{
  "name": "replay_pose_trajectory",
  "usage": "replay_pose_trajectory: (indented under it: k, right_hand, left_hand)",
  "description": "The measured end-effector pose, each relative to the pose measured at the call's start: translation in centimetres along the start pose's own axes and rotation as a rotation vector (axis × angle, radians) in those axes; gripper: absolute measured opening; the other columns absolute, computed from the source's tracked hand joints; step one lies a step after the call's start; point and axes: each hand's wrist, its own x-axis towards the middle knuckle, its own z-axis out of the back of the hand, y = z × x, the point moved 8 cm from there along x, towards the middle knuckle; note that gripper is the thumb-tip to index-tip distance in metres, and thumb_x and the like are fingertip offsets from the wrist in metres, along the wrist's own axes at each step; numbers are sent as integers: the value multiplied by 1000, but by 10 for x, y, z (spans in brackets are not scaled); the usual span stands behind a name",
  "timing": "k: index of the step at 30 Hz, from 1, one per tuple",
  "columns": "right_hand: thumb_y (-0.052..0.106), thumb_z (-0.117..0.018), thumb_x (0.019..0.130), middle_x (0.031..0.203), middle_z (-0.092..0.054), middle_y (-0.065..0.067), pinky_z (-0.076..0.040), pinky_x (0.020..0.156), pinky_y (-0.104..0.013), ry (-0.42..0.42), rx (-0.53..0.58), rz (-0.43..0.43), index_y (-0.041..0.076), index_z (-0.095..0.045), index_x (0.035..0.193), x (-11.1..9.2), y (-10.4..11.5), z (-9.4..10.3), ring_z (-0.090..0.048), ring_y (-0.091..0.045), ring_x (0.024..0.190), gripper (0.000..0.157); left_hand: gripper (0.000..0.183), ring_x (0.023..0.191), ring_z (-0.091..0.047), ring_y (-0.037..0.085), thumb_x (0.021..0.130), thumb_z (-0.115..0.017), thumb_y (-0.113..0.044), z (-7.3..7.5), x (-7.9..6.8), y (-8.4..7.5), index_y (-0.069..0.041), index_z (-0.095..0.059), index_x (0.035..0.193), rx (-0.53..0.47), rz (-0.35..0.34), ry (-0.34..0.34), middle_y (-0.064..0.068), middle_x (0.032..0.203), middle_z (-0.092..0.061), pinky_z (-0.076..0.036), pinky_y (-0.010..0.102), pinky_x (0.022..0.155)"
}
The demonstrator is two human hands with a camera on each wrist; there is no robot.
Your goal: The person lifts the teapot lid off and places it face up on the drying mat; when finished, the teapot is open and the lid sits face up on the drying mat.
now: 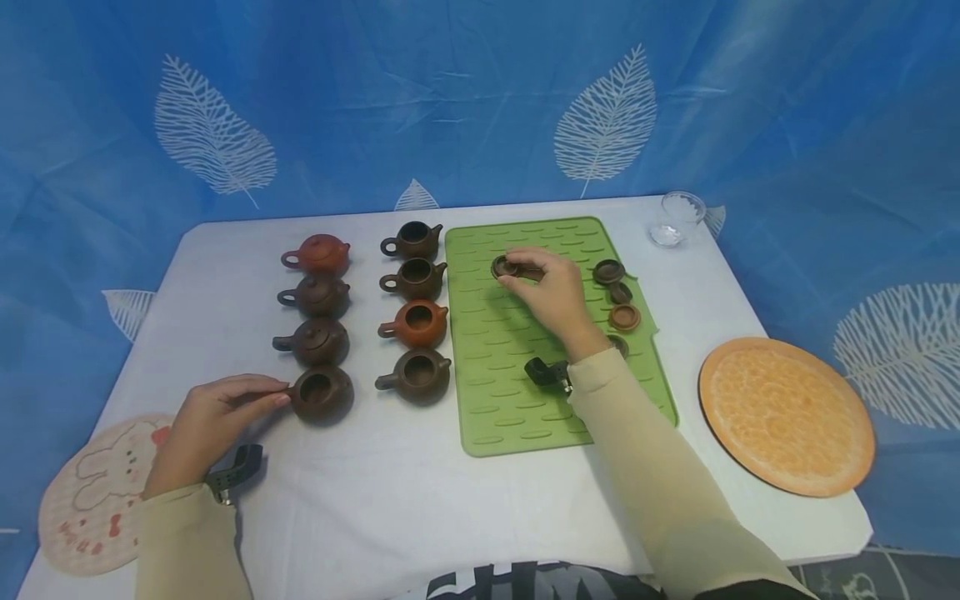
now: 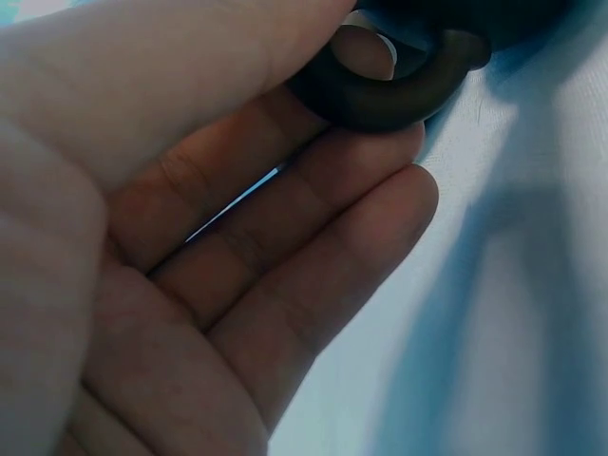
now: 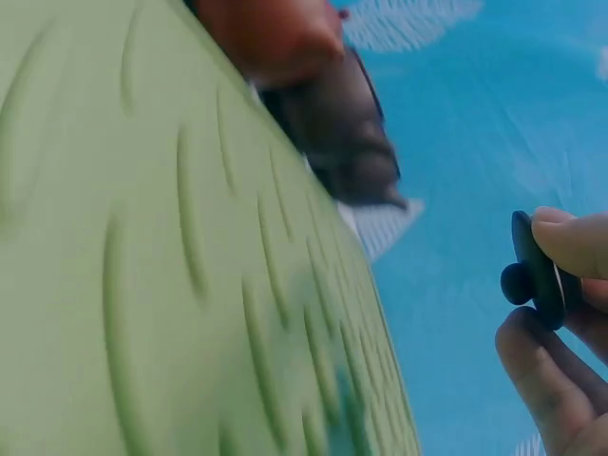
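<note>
A white-covered table (image 1: 420,492) carried eight small clay teapots in two columns of four, to the left of a ribbed green mat (image 1: 495,383). In the left column, the three rear pots, the red one (image 1: 318,253) farthest back, wore their lids. The nearest pot of that column, a dark brown lidless teapot (image 1: 321,394), stood open and showed a dark hollow; whether it held anything could not be told. All four pots of the right column (image 1: 415,310) were likewise uncovered, with nothing visible inside them.

The left hand (image 1: 206,425) lay on the cloth with its fingers fairly straight; the fingertips and thumb met the loop handle (image 2: 389,90) of the lidless teapot, as the left wrist view showed at close range.

The right hand (image 1: 551,292) was over the far part of the mat, its curled thumb and fingers pinching a dark round lid (image 1: 506,267) by the rim. In the right wrist view the lid (image 3: 535,275) appeared edge-on, its knob pointing away from the fingers (image 3: 556,380).

Three further lids (image 1: 617,293) lay loose near the mat's right edge, and a fourth showed partly beside the right wrist. A small clear glass cup (image 1: 677,218) stood at the table's far right corner. An orange round mat (image 1: 787,414) lay to the right, a rabbit-printed coaster (image 1: 90,500) at the near left.
</note>
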Motion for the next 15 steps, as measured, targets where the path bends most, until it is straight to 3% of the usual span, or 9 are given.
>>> replay_pose_trajectory:
  k: [9,15]
  right_hand:
    - [6,-85,91,127,-70,-15,-57,92,-27,-99,-42,-188,-1,-76,123,-19,-32,58,-71,-30,111,34]
    - [5,-85,90,121,-72,-17,-58,89,-26,-136,-112,-226,-3,-76,120,-28,-41,86,-73,-33,106,32]
  left_hand:
    - [19,102,-56,-15,92,-86,-24,0,0,-3,-15,-83,108,11,-12,1,4,111,-78,-42,3,85]
    - [18,101,-56,-16,91,-87,-23,-1,0,-3,-15,-84,107,12,-23,-16,4,109,-78,-42,3,85]
